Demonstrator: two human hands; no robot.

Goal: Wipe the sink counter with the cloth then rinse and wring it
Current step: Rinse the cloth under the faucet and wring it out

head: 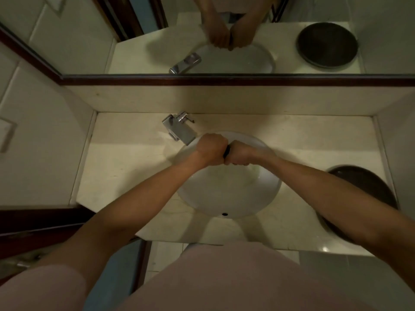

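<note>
My left hand (210, 150) and my right hand (241, 154) are clenched fist to fist above the back half of the white oval sink (226, 198). Both grip a dark cloth (226, 151), of which only a thin strip shows between the fists; the rest is hidden inside them. The chrome faucet (179, 129) stands at the sink's back left, just left of my left hand. No water stream is visible. The pale stone counter (125, 162) surrounds the sink.
A dark round opening (368, 185) is set in the counter at the right, partly behind my right forearm. A mirror (224, 34) with a dark wooden frame runs along the back wall and reflects my hands. Tiled wall stands at left.
</note>
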